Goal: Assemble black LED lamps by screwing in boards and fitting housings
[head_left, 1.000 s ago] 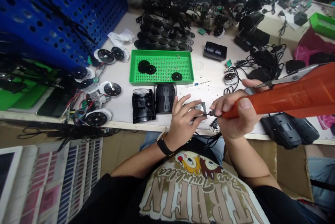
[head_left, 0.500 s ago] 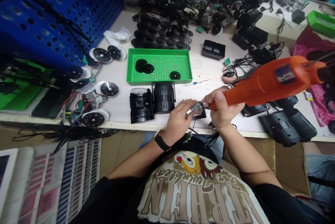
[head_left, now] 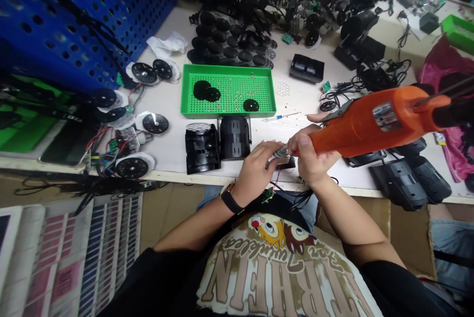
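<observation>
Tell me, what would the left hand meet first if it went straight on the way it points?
Past the grey part it holds, the left hand would probably meet the right hand, which grips the orange tool, though depth is hard to judge from this view.

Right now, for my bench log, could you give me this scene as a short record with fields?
Left grip: pinching a small grey part, partly hidden
Right grip: around an orange power tool, front end toward the left grip
Tool-to-part contact: cannot tell
Circuit board: green, on the person's side of the left grip
Green tray: beyond both grips, holding black discs
Black housings: two, side by side, on the near side of the tray
</observation>
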`<state>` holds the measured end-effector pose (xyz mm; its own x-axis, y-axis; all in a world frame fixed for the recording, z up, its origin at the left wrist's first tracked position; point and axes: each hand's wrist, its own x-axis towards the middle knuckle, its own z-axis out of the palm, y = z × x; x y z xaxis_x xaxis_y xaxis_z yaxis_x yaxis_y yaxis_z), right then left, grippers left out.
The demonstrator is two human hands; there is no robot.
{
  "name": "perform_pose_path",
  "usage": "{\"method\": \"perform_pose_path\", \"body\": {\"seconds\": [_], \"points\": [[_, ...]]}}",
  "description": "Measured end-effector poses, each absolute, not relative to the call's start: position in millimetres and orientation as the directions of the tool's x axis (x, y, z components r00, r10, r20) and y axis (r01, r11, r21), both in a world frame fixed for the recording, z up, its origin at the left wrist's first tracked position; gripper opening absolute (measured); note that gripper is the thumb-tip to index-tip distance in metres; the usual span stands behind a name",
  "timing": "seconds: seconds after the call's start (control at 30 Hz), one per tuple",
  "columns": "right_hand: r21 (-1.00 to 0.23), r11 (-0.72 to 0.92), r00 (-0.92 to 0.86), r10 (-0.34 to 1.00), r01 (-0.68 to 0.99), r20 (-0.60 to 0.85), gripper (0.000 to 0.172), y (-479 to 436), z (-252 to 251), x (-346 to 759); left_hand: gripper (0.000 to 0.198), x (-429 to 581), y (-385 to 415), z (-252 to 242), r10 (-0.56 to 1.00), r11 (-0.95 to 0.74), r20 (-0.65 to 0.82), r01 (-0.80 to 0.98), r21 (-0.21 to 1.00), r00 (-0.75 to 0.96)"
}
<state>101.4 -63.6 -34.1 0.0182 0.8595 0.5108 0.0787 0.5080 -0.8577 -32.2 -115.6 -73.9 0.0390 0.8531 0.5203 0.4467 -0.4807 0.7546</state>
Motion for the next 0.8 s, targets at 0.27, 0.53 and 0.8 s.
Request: {"method": "perform_pose_path", "body": {"seconds": [0.27,0.53,0.8], "points": [[-0.833,0.55,-0.134,0.831,0.058,0.54,0.025,-61.0,-30.4,96.8,0.031,-32.3,-117.4,-74.9,0.87,-0.457,0.49,0.458,0.762,0.053],[-0.844,0.531,-0.143,0.843,0.074,0.518,0.022,-64.8,-24.2,89.6,0.027,-33.0,-115.5,-77.8,0.849,-0.485,0.529,0.429,0.762,0.019],[-0.853,0.514,0.013,0.856,0.089,0.517,0.026,-59.6,-34.6,99.7,0.026,-31.2,-114.5,-80.5,0.865,-0.465,0.502,0.417,0.781,0.023]]}}
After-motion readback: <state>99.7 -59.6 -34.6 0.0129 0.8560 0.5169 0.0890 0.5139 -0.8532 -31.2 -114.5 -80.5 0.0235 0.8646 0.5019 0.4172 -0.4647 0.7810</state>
